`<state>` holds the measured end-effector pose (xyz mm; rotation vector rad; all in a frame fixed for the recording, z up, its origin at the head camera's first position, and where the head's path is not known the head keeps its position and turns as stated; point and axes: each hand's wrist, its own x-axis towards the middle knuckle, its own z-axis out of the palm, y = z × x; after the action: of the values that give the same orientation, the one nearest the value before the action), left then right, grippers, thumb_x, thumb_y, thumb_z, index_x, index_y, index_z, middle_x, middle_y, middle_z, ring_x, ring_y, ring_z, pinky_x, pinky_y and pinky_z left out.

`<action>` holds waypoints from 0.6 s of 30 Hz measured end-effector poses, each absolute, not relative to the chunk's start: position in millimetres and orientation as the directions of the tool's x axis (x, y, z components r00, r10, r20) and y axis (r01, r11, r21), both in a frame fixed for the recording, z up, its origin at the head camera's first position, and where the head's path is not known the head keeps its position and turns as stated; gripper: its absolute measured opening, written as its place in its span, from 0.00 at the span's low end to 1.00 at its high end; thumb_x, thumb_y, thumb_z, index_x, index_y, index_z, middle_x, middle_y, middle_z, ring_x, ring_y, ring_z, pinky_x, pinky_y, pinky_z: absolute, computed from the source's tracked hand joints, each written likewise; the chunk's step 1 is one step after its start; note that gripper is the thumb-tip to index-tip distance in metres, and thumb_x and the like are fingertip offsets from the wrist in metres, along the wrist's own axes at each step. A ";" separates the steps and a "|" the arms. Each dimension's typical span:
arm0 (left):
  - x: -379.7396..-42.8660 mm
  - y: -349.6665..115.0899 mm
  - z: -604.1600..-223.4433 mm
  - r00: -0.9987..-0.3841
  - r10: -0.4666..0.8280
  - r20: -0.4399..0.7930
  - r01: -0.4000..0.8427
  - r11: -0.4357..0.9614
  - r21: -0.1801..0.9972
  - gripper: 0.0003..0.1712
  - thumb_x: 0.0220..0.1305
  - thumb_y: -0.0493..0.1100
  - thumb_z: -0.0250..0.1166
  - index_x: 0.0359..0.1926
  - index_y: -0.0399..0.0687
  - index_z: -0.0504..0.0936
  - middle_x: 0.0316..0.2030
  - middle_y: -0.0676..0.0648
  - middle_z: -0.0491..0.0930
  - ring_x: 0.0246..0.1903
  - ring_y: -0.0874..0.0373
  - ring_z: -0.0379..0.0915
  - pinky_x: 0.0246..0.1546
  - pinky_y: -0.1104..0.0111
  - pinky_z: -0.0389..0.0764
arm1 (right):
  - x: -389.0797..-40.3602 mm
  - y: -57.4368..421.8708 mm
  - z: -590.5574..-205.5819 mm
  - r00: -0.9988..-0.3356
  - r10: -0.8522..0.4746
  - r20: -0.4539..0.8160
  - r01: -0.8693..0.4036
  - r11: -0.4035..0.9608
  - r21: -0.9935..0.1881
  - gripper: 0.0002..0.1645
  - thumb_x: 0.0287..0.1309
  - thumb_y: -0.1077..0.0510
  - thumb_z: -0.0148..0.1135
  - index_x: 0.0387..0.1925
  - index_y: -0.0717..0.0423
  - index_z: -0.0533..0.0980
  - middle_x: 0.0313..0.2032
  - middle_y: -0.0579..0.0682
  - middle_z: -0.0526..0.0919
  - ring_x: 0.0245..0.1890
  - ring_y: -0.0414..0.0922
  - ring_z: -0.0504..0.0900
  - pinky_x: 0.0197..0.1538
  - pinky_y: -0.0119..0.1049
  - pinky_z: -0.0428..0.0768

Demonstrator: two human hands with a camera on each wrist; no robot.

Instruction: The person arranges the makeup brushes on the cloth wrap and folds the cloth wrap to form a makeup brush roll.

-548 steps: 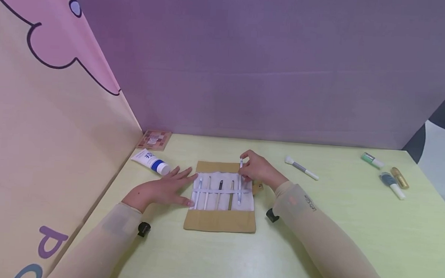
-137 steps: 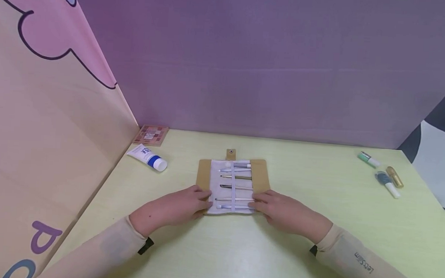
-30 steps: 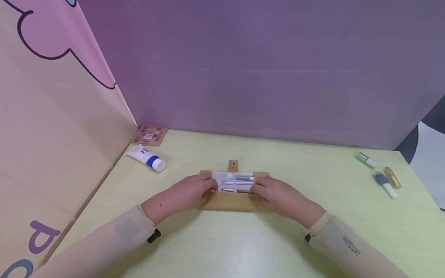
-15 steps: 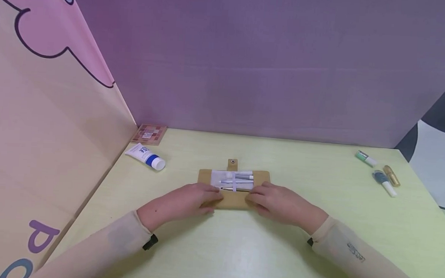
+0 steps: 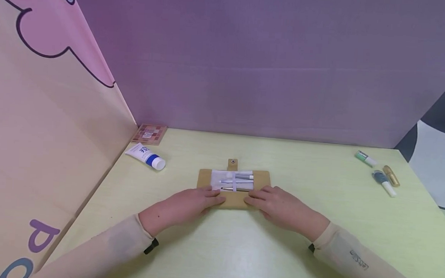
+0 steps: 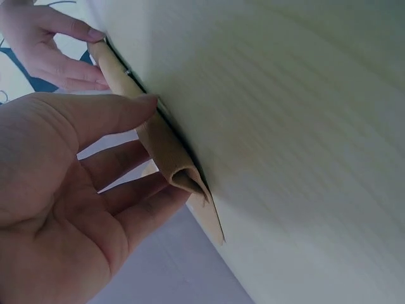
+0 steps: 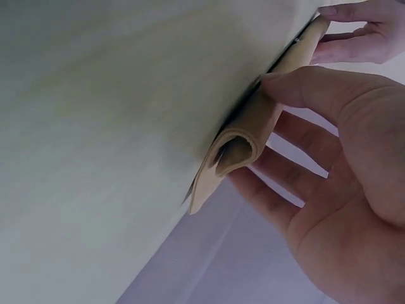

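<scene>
A tan makeup brush roll [image 5: 234,201] lies on the table, its near part rolled over toward the back. Several makeup brushes [image 5: 240,182] lie crosswise under a pale elastic band in the uncovered white lining. At the far edge a snap tab [image 5: 232,164] sticks out. My left hand [image 5: 184,205] pinches the left part of the rolled edge, thumb low at the front, fingers over the top. On the right part, my right hand [image 5: 288,210] does the same. Both wrist views show the open end of the curl in the roll [image 6: 168,149]. Brushes inside the fold are hidden.
At the back left lie a white and blue tube [image 5: 146,156] and a pink checked palette [image 5: 149,134]. To the far right are a green and white bottle [image 5: 366,158], a gold tube [image 5: 391,176] and a dark bottle with white cap [image 5: 384,183]. A wall borders the left side.
Since the oldest frame, the loose brush has left the table's right, the brush roll has been turned and its near part rolled up. Lately both hands have shifted inward along the fold.
</scene>
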<state>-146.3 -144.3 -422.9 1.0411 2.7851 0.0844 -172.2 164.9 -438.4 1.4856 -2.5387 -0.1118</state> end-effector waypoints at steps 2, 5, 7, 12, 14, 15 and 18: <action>-144.0 -143.0 -423.3 -0.751 0.643 -0.153 0.637 0.766 0.091 0.27 0.81 0.38 0.58 0.77 0.53 0.74 0.77 0.43 0.72 0.77 0.42 0.70 0.71 0.48 0.79 | -170.6 164.3 -437.6 -0.478 -0.868 0.132 -0.853 0.495 0.165 0.27 0.67 0.62 0.71 0.67 0.50 0.81 0.62 0.50 0.88 0.57 0.50 0.88 0.58 0.45 0.89; -139.8 -140.3 -422.7 -0.761 0.621 -0.189 0.623 0.780 0.054 0.30 0.81 0.33 0.55 0.79 0.54 0.71 0.79 0.44 0.70 0.78 0.42 0.68 0.70 0.49 0.81 | -168.6 163.3 -435.8 -0.474 -0.872 0.123 -0.856 0.489 0.171 0.28 0.66 0.66 0.71 0.67 0.51 0.81 0.62 0.50 0.88 0.58 0.50 0.88 0.60 0.43 0.88; -137.7 -139.2 -423.5 -0.766 0.610 -0.205 0.618 0.785 0.026 0.32 0.81 0.30 0.54 0.80 0.54 0.70 0.80 0.44 0.69 0.79 0.43 0.67 0.69 0.50 0.82 | -167.7 162.7 -435.2 -0.480 -0.870 0.109 -0.853 0.492 0.173 0.30 0.65 0.68 0.70 0.67 0.51 0.81 0.63 0.50 0.88 0.58 0.50 0.88 0.61 0.42 0.88; -136.5 -139.3 -427.9 -0.769 0.606 -0.206 0.623 0.781 -0.029 0.34 0.80 0.29 0.54 0.80 0.55 0.69 0.80 0.45 0.67 0.80 0.44 0.66 0.70 0.53 0.81 | -166.6 161.9 -435.1 -0.488 -0.868 0.093 -0.846 0.496 0.197 0.32 0.63 0.71 0.70 0.67 0.51 0.81 0.63 0.50 0.88 0.57 0.50 0.88 0.61 0.41 0.88; -136.9 -139.7 -428.9 -0.769 0.607 -0.200 0.624 0.781 -0.031 0.34 0.80 0.29 0.54 0.80 0.55 0.69 0.80 0.46 0.68 0.79 0.45 0.66 0.70 0.53 0.82 | -166.5 161.8 -435.4 -0.489 -0.868 0.088 -0.843 0.497 0.206 0.33 0.62 0.71 0.70 0.67 0.50 0.81 0.63 0.49 0.88 0.55 0.49 0.87 0.60 0.40 0.88; -137.1 -139.7 -429.1 -0.769 0.608 -0.197 0.625 0.780 -0.030 0.34 0.79 0.29 0.55 0.80 0.55 0.69 0.80 0.46 0.68 0.79 0.45 0.66 0.69 0.53 0.82 | -166.5 161.9 -435.6 -0.490 -0.867 0.087 -0.842 0.497 0.210 0.33 0.62 0.72 0.70 0.67 0.50 0.81 0.63 0.49 0.88 0.54 0.49 0.87 0.59 0.39 0.88; -137.0 -140.3 -428.6 -0.765 0.616 -0.189 0.632 0.775 -0.028 0.34 0.78 0.28 0.56 0.80 0.55 0.70 0.80 0.45 0.69 0.79 0.44 0.68 0.68 0.53 0.83 | -166.9 161.9 -435.4 -0.493 -0.867 0.080 -0.840 0.498 0.217 0.34 0.61 0.72 0.70 0.68 0.50 0.80 0.64 0.48 0.88 0.51 0.48 0.85 0.56 0.38 0.88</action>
<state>-137.0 -140.3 -428.6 0.9919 2.7987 -0.1343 -166.9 161.9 -435.4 1.4742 -2.5599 -0.2222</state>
